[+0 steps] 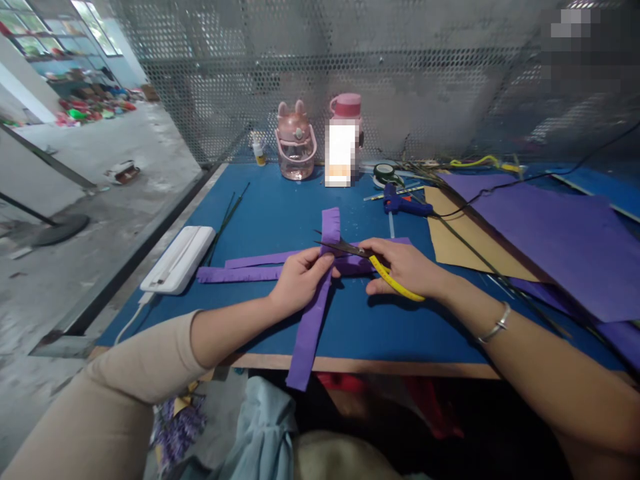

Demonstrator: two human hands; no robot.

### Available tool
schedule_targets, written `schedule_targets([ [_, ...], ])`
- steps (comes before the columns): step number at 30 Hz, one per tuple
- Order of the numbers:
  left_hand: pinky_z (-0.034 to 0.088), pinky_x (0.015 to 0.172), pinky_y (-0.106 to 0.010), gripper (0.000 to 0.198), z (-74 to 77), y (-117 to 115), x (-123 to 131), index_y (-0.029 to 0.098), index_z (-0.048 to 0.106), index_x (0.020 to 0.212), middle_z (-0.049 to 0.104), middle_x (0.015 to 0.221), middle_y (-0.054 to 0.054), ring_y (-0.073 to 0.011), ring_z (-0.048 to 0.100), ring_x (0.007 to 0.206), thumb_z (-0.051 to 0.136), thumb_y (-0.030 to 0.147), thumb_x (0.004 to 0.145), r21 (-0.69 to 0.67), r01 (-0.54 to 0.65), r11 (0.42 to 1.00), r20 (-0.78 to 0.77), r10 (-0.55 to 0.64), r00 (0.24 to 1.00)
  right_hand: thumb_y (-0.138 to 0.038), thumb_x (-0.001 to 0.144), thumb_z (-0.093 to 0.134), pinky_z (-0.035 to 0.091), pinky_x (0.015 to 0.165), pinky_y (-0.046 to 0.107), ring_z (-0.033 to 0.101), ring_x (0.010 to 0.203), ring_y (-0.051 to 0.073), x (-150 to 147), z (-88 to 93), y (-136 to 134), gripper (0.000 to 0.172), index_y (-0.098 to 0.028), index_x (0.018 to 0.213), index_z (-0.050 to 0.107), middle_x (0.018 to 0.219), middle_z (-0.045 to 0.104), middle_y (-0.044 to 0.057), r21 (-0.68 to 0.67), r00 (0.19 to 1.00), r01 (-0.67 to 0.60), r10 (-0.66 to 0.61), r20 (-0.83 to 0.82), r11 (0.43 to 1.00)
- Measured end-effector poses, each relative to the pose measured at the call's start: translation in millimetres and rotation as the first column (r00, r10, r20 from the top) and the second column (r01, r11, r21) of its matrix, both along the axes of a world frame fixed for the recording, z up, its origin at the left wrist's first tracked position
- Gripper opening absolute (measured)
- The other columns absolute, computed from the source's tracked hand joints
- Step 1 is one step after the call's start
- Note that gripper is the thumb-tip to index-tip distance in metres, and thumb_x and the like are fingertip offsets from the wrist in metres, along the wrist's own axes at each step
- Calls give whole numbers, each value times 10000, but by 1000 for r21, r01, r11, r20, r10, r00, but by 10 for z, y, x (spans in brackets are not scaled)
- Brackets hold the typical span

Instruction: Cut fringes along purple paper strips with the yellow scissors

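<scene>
My left hand [303, 280] pinches a long purple paper strip [311, 327] about its middle. The strip's upper end stands up with small cuts along its edge, and its lower end hangs past the table's front edge. In my right hand [400, 267] is a pair of scissors [395, 279] with yellow handles. Their dark blades are parted and lie across the strip just above my left fingers. Behind my hands, more purple strips [240, 274] lie flat on the blue table, one with a fringed edge.
A white power bank [179, 260] with a cable lies left. At the back stand a pink-lidded clear bottle [296, 143], a pink cup [347, 105] and a small glue bottle [259, 152]. To the right are a blue glue gun [405, 202], green tape [385, 175] and purple sheets [550, 233].
</scene>
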State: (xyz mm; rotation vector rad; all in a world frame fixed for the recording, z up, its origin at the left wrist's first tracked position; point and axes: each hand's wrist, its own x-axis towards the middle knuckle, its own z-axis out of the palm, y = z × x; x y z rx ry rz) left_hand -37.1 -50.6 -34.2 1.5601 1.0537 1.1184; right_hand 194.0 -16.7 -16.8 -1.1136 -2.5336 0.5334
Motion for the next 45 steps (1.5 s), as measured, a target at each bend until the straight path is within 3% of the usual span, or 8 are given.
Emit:
schedule_targets([
  [10,429,642,-232,339,-14,12,0,146,661,708,665,676,-15,-98,550,597,524,383,906,9,25,1000,-36,-25,999,-654,652,718,455,941,468,579,1140,342,-2,-42,-2,783,-180,1242,515,1265,596,151,-42,999,-37,36,-19,998],
  [17,424,642,-228,375,-29,12,-11,147,675,708,663,690,-24,-106,561,630,508,413,913,32,23,999,-69,-21,997,-760,641,645,469,897,440,602,1083,328,9,-52,20,812,-178,1197,540,1209,623,144,-62,992,-84,77,-102,995],
  [34,432,655,-238,364,-2,-8,-5,149,682,697,669,690,-28,-116,572,644,514,395,907,33,13,999,-91,-10,996,-724,675,650,467,902,417,596,1109,325,1,-19,-6,754,-180,1189,556,1237,612,150,-42,992,-93,89,-88,995],
  [40,432,650,-236,357,2,-7,3,148,674,691,658,674,-22,-110,568,629,506,374,910,17,27,999,-76,-26,997,-588,764,664,484,774,327,640,911,242,-17,-8,-17,544,-179,1117,603,1073,672,98,-35,988,-88,82,-132,996],
  [45,431,643,-231,341,3,0,-1,148,660,689,652,677,-19,-107,559,623,525,379,900,-6,40,999,-36,-40,999,-541,799,649,454,605,253,578,660,157,-11,-21,-14,454,-175,1067,632,809,657,26,-60,990,-48,40,-133,997],
])
